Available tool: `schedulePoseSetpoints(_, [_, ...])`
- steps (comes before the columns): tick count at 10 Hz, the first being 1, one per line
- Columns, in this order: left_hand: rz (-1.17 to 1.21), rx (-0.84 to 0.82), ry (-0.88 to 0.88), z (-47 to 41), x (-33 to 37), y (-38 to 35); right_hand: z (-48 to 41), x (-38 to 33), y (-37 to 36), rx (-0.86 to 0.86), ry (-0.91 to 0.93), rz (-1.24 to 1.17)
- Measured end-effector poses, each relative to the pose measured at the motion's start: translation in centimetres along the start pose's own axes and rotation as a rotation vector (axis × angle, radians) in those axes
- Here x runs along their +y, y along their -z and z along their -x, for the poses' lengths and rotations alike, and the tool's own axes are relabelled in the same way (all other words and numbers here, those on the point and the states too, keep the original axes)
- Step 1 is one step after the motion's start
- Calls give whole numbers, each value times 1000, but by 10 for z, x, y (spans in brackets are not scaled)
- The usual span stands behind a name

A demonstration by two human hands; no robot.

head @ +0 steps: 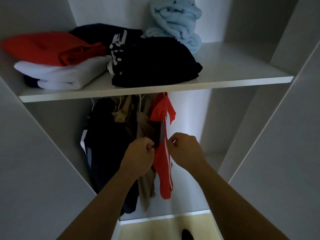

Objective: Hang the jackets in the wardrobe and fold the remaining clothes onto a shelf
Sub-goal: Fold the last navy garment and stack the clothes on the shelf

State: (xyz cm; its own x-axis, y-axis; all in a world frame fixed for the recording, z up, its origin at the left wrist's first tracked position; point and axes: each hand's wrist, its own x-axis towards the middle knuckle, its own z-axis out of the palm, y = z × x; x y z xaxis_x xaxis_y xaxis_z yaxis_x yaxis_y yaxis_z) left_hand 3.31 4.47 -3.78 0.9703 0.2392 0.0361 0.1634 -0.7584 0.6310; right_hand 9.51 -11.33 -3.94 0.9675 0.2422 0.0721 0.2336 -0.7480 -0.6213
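— Where do we have the red jacket (pixel 161 175)?

— It hangs in the middle of the frame. Its top is tucked just under the front edge of the shelf (pixel 233 66) and its hem points to the lower centre, so its long axis runs straight up and down. It is the rightmost garment in the hanging row. It touches the beige jacket (pixel 145 127), and the dark jacket (pixel 107 135) is further left.

— And our grips?

— Both sit about halfway down that axis, level with each other. The left grip (pixel 140 153) pinches the front edge on the left of the opening. The right grip (pixel 183 149) pinches the edge on the right, just beside the white stripe. Both have fingers curled on cloth, and neither is spread.

— Which one is nearer?

— Neither, since they flank the opening. What counts for us is that the front gapes above our grips and shows a dark lining, while below them the two red edges lie together.

— So the coming move goes upward?

— We judge so, up along the jacket toward the collar, if we are closing it. We cannot make out a zip pull.

— And the folding?

— Folded clothes (pixel 52 47) in red, white and dark already lie on the shelf at upper left. A pale blue towel (pixel 176 21) is bundled behind them.
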Motion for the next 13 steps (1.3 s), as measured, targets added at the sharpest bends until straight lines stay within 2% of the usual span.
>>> schedulePoseSetpoints(2, [-144, 86, 144, -66, -27, -17, -61, 17, -30, 12, -46, 25])
schedulePoseSetpoints(3, [-260, 13, 364, -106, -40, -33, -92, 22, -47, -18, -73, 23])
schedulePoseSetpoints(4, [-281, -11, 501, -138, -50, -49, -117, 23, -64, -63, -78, 44])
schedulePoseSetpoints(6, [-465, -14, 391, -167, -61, -67, -142, 45, -77, -152, -93, 74])
schedulePoseSetpoints(8, [-296, -7, 274, -165, -30, -93, -152, 81, -50, -124, -166, 111])
schedulePoseSetpoints(9, [-163, 30, 285, -169, -9, -111, -151, 104, -28, -94, -199, 203])
schedulePoseSetpoints(10, [-213, 4, 249, -172, 22, -130, -150, 126, -6, -86, -219, 247])
schedulePoseSetpoints(11, [-102, 34, 236, -171, 39, -147, -152, 146, 12, -64, -264, 292])
schedulePoseSetpoints(12, [-127, -3, 161, -177, 49, -161, -154, 164, 28, -53, -274, 343])
schedulePoseSetpoints(13, [-94, 4, 202, -178, 59, -162, -157, 183, 40, -73, -251, 340])
